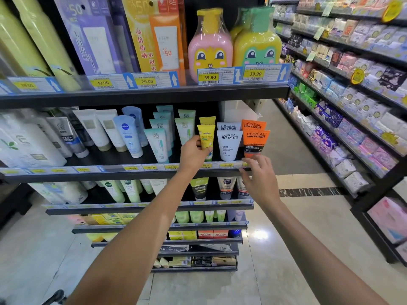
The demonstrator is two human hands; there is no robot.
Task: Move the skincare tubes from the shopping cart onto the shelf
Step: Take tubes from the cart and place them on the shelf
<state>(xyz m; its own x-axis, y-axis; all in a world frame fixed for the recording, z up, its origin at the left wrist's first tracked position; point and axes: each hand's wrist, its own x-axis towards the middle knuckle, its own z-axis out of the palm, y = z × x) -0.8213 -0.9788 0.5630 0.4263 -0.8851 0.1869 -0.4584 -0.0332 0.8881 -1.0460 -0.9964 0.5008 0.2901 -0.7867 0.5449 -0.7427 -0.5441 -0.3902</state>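
Left hand [193, 154] pinches the light, soft yellow tube [206, 139] low by its cap on the shelf [110, 172]; right hand [257, 175], spread, nears the orange tube [255, 142] at 3 o'clock

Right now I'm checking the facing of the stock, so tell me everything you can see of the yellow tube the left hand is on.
The yellow tube is a soft-looking squeeze tube standing cap-down and upright at the front of the shelf, crimped end on top. It bears a green band and dark print too small to read. The left hand grips its lower half, hiding most of its cap. A second yellow tube stands behind it; a white tube stands just to its right.
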